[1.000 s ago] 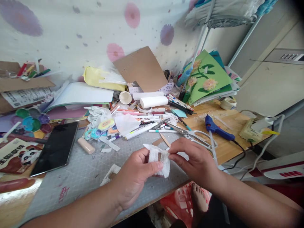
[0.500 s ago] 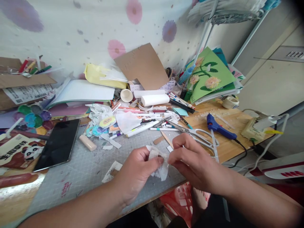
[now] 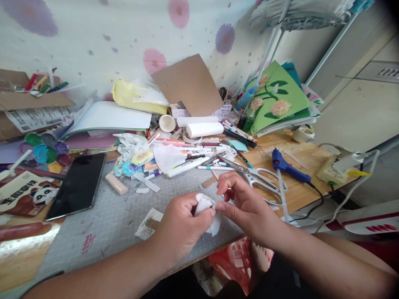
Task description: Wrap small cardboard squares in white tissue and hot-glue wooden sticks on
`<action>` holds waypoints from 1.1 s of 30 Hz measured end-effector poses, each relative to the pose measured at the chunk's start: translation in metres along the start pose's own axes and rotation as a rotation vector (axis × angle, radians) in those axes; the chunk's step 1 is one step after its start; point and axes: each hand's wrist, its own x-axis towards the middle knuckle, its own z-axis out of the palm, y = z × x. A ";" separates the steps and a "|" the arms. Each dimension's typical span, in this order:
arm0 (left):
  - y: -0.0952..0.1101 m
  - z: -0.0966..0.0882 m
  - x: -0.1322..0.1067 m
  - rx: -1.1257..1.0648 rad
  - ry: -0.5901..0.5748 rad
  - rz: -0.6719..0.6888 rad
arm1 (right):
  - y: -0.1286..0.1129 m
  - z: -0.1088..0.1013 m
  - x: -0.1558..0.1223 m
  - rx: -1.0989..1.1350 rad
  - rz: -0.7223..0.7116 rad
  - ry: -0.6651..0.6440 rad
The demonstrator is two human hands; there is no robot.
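A crumpled piece of white embossed tissue is pinched between the thumb and curled fingers of my left hand. My right hand is close beside it, its thumb tip against the tissue's right edge. The right index finger is raised apart from that thumb. Whatever the tissue wraps, if anything, is hidden. Left of my left wrist, another piece of white embossed tissue lies on the grey cutting mat, with a small brown piece on it.
Silver scissors and a blue glue gun with a trailing cord lie to the right. Markers and paper scraps are heaped behind my hands. A dark phone and a beige stick are at the left. The desk's front edge is close below my hands.
My right thumb has moved onto the tissue's edge, and its index finger has lifted away. The tissue is folded over more at the top, covering the brown spot seen before.
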 end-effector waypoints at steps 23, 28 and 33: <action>-0.007 -0.004 0.002 -0.080 -0.151 0.006 | -0.012 -0.016 0.003 0.229 0.443 -0.139; -0.008 -0.005 0.001 -0.087 -0.160 -0.023 | -0.017 -0.010 0.005 -0.132 0.410 -0.115; -0.005 -0.003 0.002 -0.428 -0.272 -0.080 | -0.011 -0.008 0.002 -0.128 0.351 -0.027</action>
